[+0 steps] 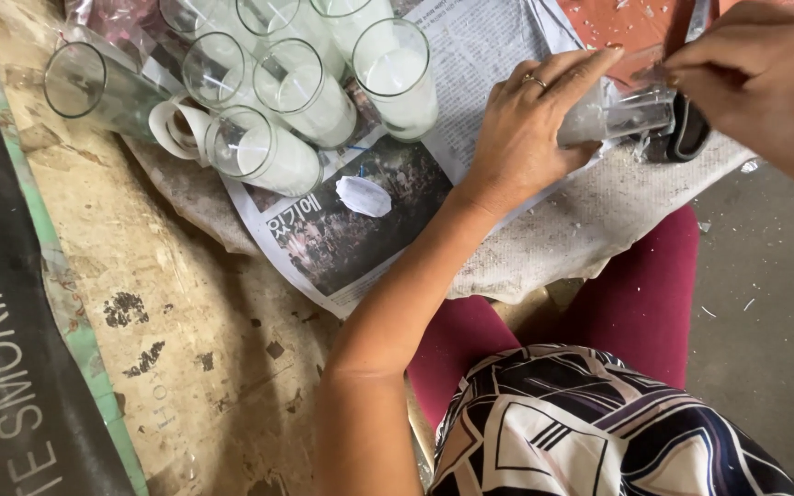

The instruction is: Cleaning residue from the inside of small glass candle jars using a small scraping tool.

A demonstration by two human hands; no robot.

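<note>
My left hand (527,119), with a ring on one finger, is wrapped around a clear glass tumbler (625,112) that lies on its side and holds white wax. My right hand (765,73) is at the glass's open mouth, fingertips pinched at the rim; what they pinch is too small to tell. Both hands work over a sheet of newspaper (480,55) spread on coarse cloth (590,230). A black tool (689,133) lies just under the glass.
Several wax-filled glasses (397,73) stand at the upper left on the newspaper, one empty glass (94,87) lying tilted. A roll of white tape (175,127) and a white wax scrap (364,196) lie nearby. A worn board (176,340) is at the left.
</note>
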